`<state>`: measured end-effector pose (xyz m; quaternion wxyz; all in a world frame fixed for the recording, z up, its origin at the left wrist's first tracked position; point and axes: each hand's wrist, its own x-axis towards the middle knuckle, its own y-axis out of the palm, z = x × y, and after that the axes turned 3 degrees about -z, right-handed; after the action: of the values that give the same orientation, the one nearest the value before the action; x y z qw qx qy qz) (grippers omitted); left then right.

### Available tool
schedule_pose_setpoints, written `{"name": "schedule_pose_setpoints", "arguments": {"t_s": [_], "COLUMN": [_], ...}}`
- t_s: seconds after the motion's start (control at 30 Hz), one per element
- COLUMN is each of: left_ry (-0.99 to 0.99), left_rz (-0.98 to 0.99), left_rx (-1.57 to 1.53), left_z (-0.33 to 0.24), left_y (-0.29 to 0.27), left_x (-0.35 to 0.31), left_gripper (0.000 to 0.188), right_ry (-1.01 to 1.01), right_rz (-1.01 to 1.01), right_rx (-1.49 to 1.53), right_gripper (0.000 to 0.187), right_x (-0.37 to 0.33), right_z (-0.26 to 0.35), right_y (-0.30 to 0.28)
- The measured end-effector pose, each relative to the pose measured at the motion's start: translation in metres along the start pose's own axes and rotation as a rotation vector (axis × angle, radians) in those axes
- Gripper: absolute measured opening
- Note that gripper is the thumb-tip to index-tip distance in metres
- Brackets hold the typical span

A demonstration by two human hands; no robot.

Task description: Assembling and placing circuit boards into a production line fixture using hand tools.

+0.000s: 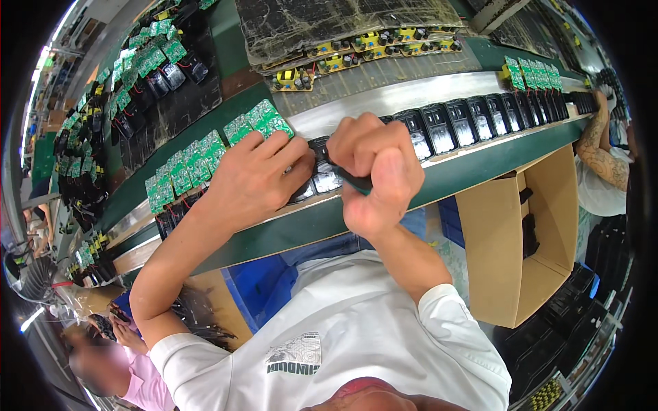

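Note:
A row of black plastic casings (pixel 439 128) runs along the workbench in front of me. My left hand (pixel 257 175) is closed, its bent fingers gripping the near side of a casing in this row, just right of the green circuit boards (pixel 181 166). Beside it, my right hand (pixel 384 171) forms a fist above the casings. A dark thing (pixel 360 183) shows under its curled fingers; most of it is hidden, so its kind is unclear. Between both hands lies an open black casing (pixel 326 179) with a shiny inside.
Behind the row, dark boards (pixel 343 24) are stacked over yellow circuit boards (pixel 370 45). More casings with green boards (pixel 161 61) lie at the far left. A cardboard box (pixel 490 253) and a blue bin (pixel 260 291) stand below the bench. Other people sit at right and lower left.

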<state>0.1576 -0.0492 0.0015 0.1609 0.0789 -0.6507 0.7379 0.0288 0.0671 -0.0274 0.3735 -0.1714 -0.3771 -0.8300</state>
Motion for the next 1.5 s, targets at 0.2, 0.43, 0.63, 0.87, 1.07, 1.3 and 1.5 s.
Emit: {"name": "schedule_pose_setpoints", "arguments": {"t_s": [0.2,0.43,0.63,0.87,1.07,1.3,1.5], "left_ry": [-0.002,-0.029,-0.087,-0.248,-0.377,-0.464,-0.499], "left_rz": [0.000,-0.035,-0.039,0.154,0.062,-0.055,-0.104], "left_rx": [0.005,-0.042,-0.065,-0.150,-0.197,-0.244,-0.186], "left_z": [0.000,0.001,-0.002,-0.013,-0.018,-0.026,-0.030], "left_y": [0.001,0.005,0.002,-0.021,-0.019,-0.006,0.001], "left_x": [-0.002,-0.004,-0.002,0.014,0.006,0.011,0.015], "left_gripper": [0.013,0.011,0.011,0.015,0.012,0.006,0.005], "right_ry": [0.034,0.123,0.066,0.012,-0.072,-0.122,-0.116], "right_rz": [-0.042,-0.114,-0.029,-0.141,-0.083,-0.100,-0.092], "right_rx": [0.000,-0.033,-0.024,0.088,0.061,0.086,0.077], "right_gripper": [0.012,0.013,0.019,0.029,0.032,0.024,0.021], "right_x": [0.002,0.008,0.000,-0.020,-0.032,-0.032,-0.032], "right_z": [-0.008,-0.007,-0.013,0.006,0.007,0.004,0.005], "right_y": [0.008,0.015,0.009,-0.007,-0.014,-0.012,-0.013]}}
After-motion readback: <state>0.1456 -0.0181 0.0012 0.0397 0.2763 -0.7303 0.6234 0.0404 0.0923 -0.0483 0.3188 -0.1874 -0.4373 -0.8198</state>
